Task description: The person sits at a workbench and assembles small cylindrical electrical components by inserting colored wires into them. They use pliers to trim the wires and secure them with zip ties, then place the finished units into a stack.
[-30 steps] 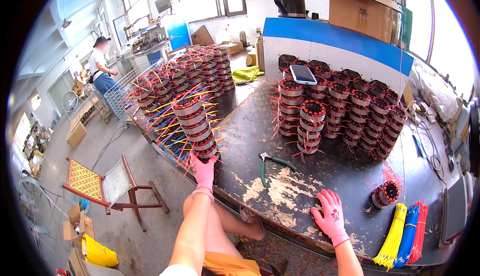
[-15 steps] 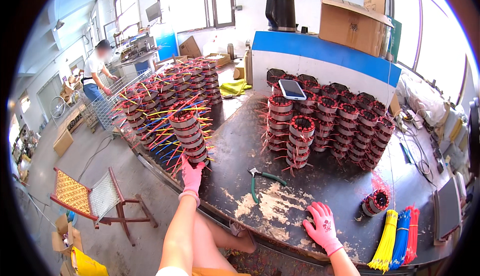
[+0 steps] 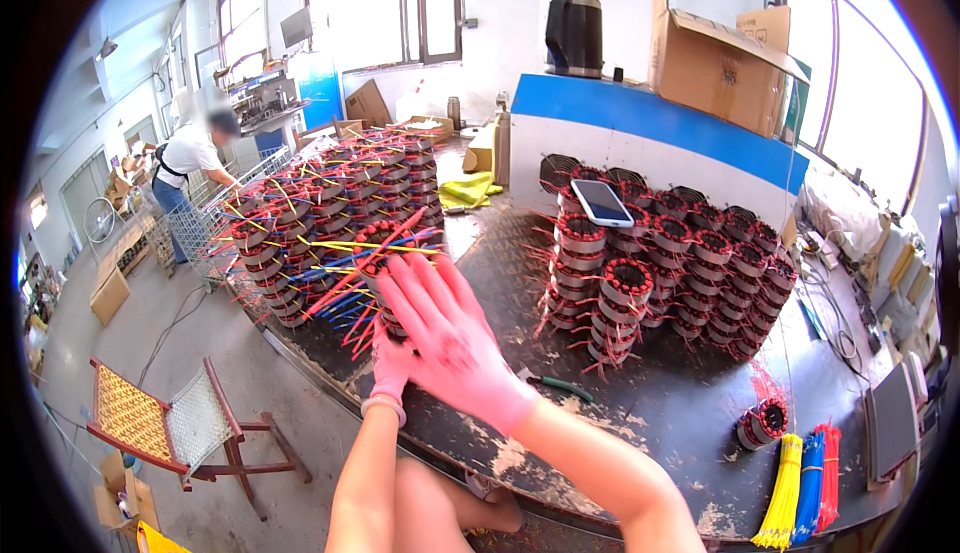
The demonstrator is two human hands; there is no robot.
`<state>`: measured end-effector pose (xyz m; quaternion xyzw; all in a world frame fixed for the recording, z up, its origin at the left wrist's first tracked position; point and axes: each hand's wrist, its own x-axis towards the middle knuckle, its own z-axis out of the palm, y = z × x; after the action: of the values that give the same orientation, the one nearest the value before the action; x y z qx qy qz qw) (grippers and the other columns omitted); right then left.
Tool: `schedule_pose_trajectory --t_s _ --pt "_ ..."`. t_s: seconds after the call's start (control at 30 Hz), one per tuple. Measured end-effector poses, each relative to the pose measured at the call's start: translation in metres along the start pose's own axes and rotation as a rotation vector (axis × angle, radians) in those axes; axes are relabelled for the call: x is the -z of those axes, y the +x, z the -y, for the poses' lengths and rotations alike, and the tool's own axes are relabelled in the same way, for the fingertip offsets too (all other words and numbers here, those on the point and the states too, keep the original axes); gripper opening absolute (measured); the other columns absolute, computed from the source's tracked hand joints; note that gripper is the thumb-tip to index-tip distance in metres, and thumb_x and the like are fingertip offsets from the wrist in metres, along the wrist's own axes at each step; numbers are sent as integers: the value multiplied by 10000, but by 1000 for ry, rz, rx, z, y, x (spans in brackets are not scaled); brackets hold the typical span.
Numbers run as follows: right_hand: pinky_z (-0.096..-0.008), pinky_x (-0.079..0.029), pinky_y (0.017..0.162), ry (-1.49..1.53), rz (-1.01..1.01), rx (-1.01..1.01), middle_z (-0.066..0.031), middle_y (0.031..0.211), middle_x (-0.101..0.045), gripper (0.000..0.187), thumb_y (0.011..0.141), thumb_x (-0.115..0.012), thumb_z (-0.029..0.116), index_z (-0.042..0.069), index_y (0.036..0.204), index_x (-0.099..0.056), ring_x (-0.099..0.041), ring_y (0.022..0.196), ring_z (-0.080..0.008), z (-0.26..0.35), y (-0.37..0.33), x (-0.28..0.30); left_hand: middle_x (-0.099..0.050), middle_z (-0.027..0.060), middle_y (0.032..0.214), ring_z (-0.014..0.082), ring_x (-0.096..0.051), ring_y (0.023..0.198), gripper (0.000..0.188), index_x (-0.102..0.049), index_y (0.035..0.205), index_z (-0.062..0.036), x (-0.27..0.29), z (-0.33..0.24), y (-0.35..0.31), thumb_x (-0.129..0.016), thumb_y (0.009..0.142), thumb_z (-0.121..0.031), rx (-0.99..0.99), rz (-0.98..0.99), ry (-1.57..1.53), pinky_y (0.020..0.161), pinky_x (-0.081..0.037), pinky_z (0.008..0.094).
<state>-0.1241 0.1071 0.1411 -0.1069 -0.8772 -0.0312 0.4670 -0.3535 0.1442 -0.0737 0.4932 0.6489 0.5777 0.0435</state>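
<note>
A stack of wound motor stators [image 3: 375,235], with red, yellow and blue wire ends sticking out, stands at the near edge of the left group. Low at its base is my pink-gloved left hand [image 3: 391,365], closed about the bottom part; my other hand partly hides its fingers. Across the stack's right side lies my right hand [image 3: 455,348], also gloved in pink, its fingers stretched out and close together, pointing up toward the top ring. Green-handled pliers [image 3: 567,389] lie on the dark worktable [image 3: 650,423], partly behind my right wrist.
More stator stacks [image 3: 330,188] fill the left. Others [image 3: 625,278] stand right, with a phone [image 3: 602,203] on top. A single stator [image 3: 763,423] sits near yellow [image 3: 780,498], blue [image 3: 808,488] and red wire bundles [image 3: 829,483]. A folding chair [image 3: 200,418] and co-worker [image 3: 190,168] are left.
My right hand has left the tabletop at the right and crossed to the stack beside my left hand. The pliers are now partly covered. The co-worker has bent over the wire cart.
</note>
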Motion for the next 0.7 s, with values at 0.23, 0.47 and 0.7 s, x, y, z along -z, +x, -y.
schedule_pose_trajectory --t_s 0.23,0.47,0.7 --pt "-469 -364 1153 -194 242 -54 -111 1395 -617 449 968 -618 326 70 1337 -622 -521 1345 -296 -60 67 -79 -475 217 1479 301 -566 1272 923 -294 1558 57 -5 35 -14 -823 821 -115 90 -94 134 1067 -475 388" --pt "-464 -373 1148 -103 259 -84 -114 1375 -633 433 990 -597 328 76 1339 -644 -520 1333 -305 -87 98 -96 -491 179 1440 242 -635 1039 910 -290 1575 16 -19 35 -15 -804 835 -112 150 -51 56 803 -557 350" --pt "-458 -388 1145 -40 207 -138 -133 1353 -625 446 943 -674 341 78 1302 -651 -507 1340 -324 -93 82 -80 -687 118 1153 165 -674 838 445 -622 1287 -28 66 -79 -44 -765 883 -150 493 214 -226 746 -552 323"
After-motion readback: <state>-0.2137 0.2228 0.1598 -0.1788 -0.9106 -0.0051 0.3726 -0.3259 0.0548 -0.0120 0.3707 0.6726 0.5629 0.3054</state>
